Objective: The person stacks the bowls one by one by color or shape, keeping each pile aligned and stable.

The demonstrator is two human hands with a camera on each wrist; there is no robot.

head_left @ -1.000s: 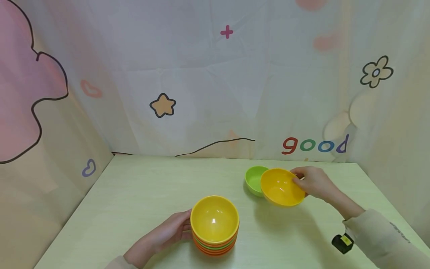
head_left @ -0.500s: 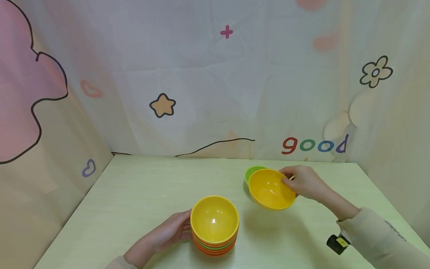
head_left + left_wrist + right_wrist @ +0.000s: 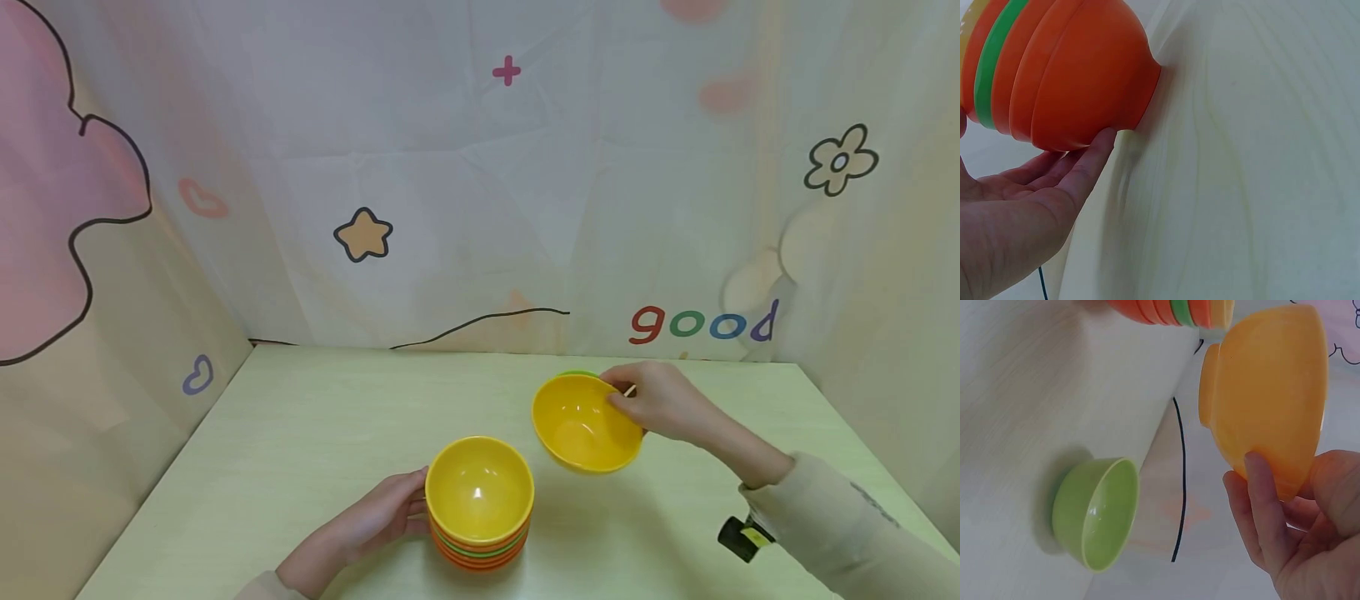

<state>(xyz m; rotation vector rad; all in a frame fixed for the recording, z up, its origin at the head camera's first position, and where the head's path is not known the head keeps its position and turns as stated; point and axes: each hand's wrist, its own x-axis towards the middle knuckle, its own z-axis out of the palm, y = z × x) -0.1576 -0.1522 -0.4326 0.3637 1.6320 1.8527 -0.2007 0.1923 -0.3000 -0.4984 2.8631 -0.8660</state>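
My right hand [image 3: 663, 404] pinches the rim of a yellow-orange bowl [image 3: 581, 425], thumb inside and fingers against its outer wall. This bowl is raised off the table and tilted, just up and right of the stack. A stack of nested bowls stands upright near the front, with a yellow bowl [image 3: 480, 492] on top and orange bowls [image 3: 1094, 69] and a green one [image 3: 996, 62] below. My left hand [image 3: 382, 512] touches the stack's left side with extended fingers. Behind the raised bowl, a lone light-green bowl [image 3: 1100, 515] sits on the table, mostly hidden in the head view.
The pale wood-grain table [image 3: 322, 417] meets a printed cloth backdrop [image 3: 435, 208] at its back edge, with more cloth at both sides. A black device [image 3: 742, 537] is attached at the right wrist by the sleeve.
My right hand has carried the yellow-orange bowl leftward and slightly nearer, toward the stack, covering most of the light-green bowl. My left hand and the stack have stayed in place.
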